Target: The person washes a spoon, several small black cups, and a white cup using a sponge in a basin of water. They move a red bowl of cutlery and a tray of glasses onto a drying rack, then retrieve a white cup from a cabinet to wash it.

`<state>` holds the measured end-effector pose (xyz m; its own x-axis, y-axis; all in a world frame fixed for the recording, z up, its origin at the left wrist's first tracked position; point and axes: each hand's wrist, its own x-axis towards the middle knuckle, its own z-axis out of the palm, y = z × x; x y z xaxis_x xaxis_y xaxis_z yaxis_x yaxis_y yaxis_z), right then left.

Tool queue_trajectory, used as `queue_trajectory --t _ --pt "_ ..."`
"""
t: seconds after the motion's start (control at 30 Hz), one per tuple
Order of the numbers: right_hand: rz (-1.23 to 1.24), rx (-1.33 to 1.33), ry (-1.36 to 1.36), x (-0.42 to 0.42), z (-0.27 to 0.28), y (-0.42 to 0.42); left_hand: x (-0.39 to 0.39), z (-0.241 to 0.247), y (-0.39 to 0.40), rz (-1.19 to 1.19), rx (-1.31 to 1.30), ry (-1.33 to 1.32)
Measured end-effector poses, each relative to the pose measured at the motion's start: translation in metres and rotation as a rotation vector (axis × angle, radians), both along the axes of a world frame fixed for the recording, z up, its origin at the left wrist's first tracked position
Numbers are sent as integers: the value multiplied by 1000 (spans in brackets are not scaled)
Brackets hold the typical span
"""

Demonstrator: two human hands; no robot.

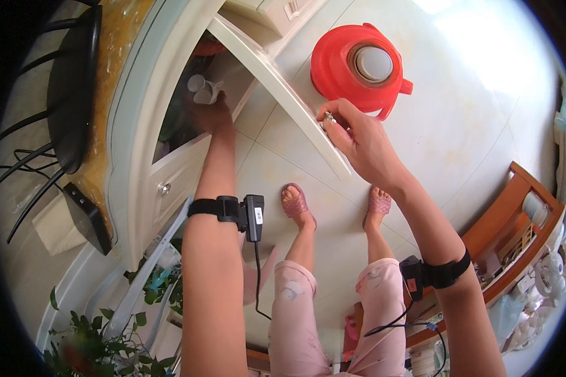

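My right hand pinches a shiny metal knob on the outer face of a cream cabinet door. The door stands swung out from the cabinet. My left hand reaches into the dark cabinet opening, in shadow. Right at its fingers are two white cups, seemingly with handles; whether the hand grips one I cannot tell. Other contents of the cabinet are too dark to make out, apart from something red at the far end. Beyond my right hand, a red plastic thermos jug with a pale round lid stands on the tiled floor.
Above the cabinet, the marbled top holds a black device with several antennas and a black box. A leafy plant grows at lower left. A wooden rack with assorted items stands at right. My slippered feet are below.
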<state>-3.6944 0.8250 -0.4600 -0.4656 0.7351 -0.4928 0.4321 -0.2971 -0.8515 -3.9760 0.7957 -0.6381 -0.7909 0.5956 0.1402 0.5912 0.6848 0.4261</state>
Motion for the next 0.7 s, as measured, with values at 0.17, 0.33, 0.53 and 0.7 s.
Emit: queue_trajectory --t 0.17,0.33,0.53,0.7 --pt "-5 -31 -19 1 3 4 -39 -43 12 -250 -7 -91" --pt "43 -45 25 -18 2 -1 -147 -103 -21 -281 -346 365" --pt "62 42 -114 -6 3 2 -41 -30 2 -76 -88 -145" --pt "141 37 -84 -25 3 -10 19 48 -67 -156 210 -388"
